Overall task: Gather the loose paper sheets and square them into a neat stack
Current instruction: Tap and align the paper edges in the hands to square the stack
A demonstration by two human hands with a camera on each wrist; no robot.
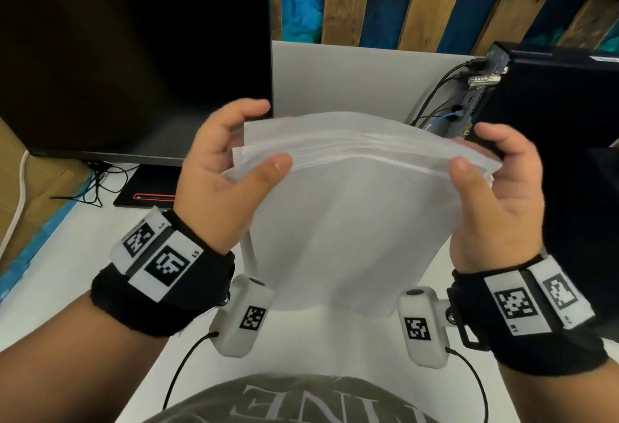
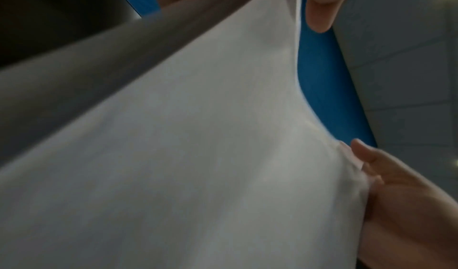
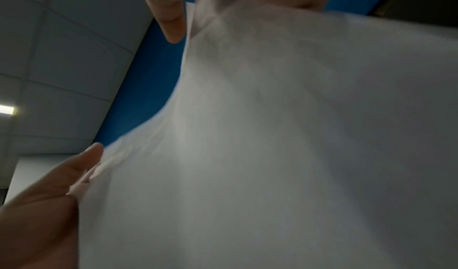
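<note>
Between your hands, above the white bench (image 1: 100,281), thin white paper sheets (image 1: 351,221) hang upright, soft and bowed, top edges fanned, long axis running hand to hand. Your left hand (image 1: 227,171) and right hand (image 1: 495,188) each pinch an upper corner. Wrist views show only curved paper undersides.
</note>
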